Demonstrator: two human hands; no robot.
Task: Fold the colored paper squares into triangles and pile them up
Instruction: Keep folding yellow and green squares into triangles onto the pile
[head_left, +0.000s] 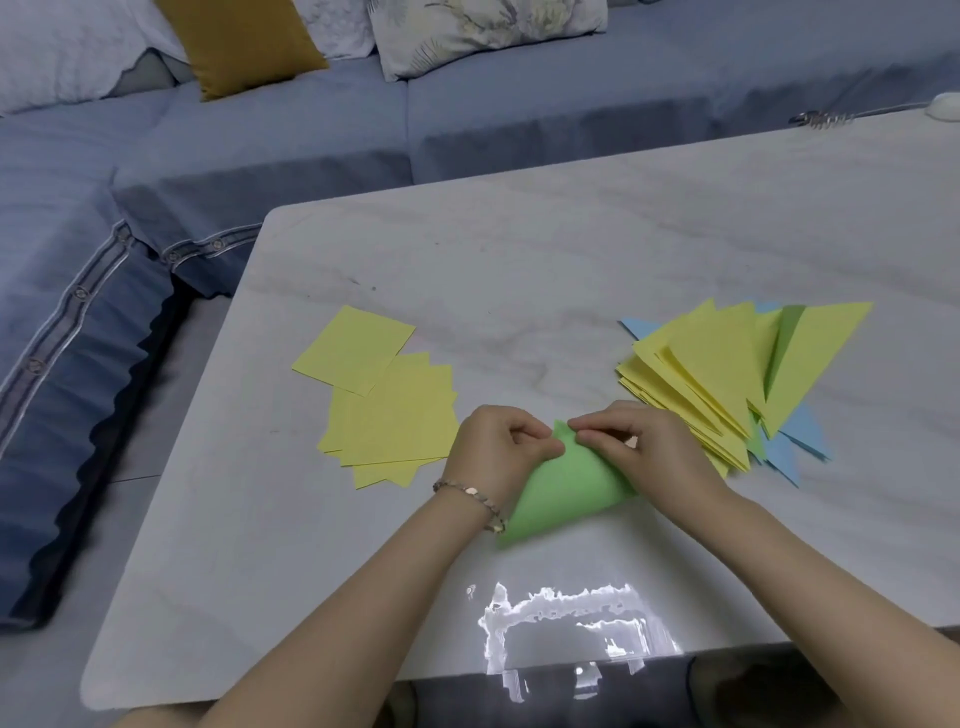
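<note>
- Green paper (563, 488) lies on the bench (571, 249) just in front of the person, doubled over on itself into a loose, rounded curl with no crease pressed in yet, so I judge the fold to be only begun.
- Both hands meet at its far corner: the left hand (493, 441) is closed with the fingertips pinching the tip, and the right hand (639, 441) is closed likewise, fingers pressing the two corners together from the other side.
- Thin and very light, the sheet should bend at a touch and keep any crease it is given; it looks smooth enough to slide on the polished bench, so the matched corners want holding down while a finger runs along the curled edge.
- The corners seem the best place to hold it; gripping the middle risks a stray wrinkle.
- Left of the hands, a fanned heap of yellow squares (389, 410) waits flat, one square lying apart at the far side.
- Right of the hands, the pile of folded triangles (727, 374) is mostly yellow, with blue and green points sticking out beneath; it is untidy and may slip when another is laid on.
- Beyond the bench runs a blue sofa (260, 130) with cushions.
</note>
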